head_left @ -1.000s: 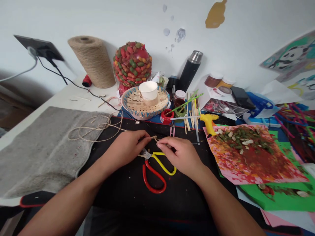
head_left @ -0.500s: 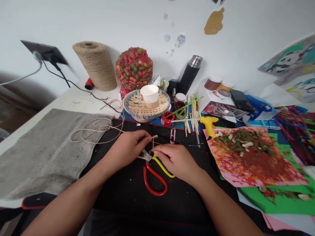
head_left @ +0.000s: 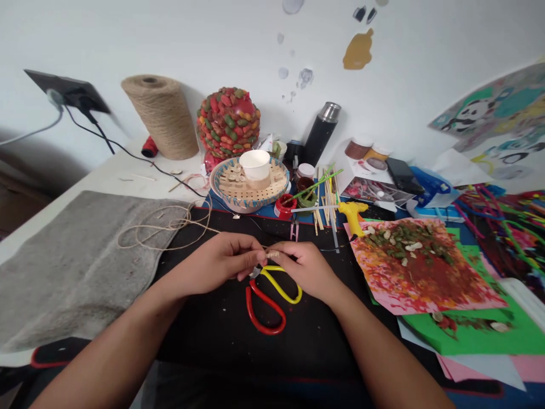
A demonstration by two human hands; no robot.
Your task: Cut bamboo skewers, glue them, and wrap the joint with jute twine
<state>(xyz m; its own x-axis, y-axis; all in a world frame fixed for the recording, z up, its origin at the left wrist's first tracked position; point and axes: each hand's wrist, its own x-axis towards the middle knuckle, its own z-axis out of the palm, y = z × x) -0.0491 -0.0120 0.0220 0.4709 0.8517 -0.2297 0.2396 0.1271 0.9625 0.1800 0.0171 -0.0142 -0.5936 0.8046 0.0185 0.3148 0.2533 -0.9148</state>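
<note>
A small pale piece, which looks wound with twine, is pinched at its left end by my left hand. My right hand grips the other end of it, fingers closed, so that the two hands nearly meet. Twine runs from my left hand to a loose tangle on the grey cloth. Beneath both hands lie scissors with one red handle and one yellow handle. Their blades are mostly hidden by my left hand. My fingers cover much of the small piece.
Behind are a twine spool, a woven tray bearing a paper cup, and open paint jars. A yellow glue gun and painted pink paper lie right. Grey cloth covers the left.
Both hands have drawn closer together around the small piece, which was upright and now lies level between the fingers. My right hand has risen slightly from the scissors. The view has shifted a little.
</note>
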